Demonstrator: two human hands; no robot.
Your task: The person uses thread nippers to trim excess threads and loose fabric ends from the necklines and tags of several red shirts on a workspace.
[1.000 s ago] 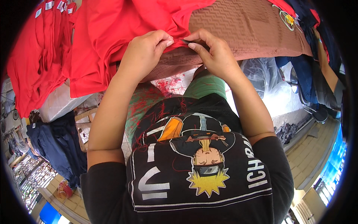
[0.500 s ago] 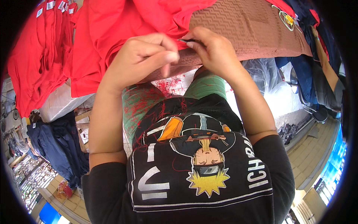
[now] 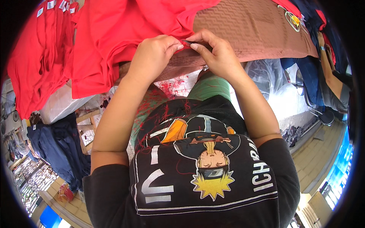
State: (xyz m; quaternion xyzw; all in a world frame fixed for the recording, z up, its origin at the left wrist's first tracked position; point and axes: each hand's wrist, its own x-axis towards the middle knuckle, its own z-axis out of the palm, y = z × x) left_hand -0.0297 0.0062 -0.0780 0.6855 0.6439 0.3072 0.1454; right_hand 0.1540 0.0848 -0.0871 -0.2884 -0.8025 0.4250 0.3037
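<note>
A red garment (image 3: pixel 140 22) lies over the front edge of the brown patterned cloth (image 3: pixel 243 30). My left hand (image 3: pixel 157 51) is closed in a pinch at the garment's near right edge, its thumb and forefinger pressed together on red fabric. Close by on the right, my right hand (image 3: pixel 218 53) holds a small dark, slim tool (image 3: pixel 188 41) between thumb and forefinger. The tool's tip reaches toward the left fingertips; most of it is hidden in the grip, so its exact kind is unclear.
Red garments with white tags (image 3: pixel 40 49) hang at far left, above dark blue clothing (image 3: pixel 59 144). Red thread scraps (image 3: pixel 163 110) litter my lap and the floor. A clear plastic bag (image 3: pixel 268 78) stands at right. Another person's arm (image 3: pixel 330 72) shows at far right.
My left hand, blurred and apart from the cloth before, has moved right and now pinches the garment's edge. My right hand keeps the tool in nearly the same spot.
</note>
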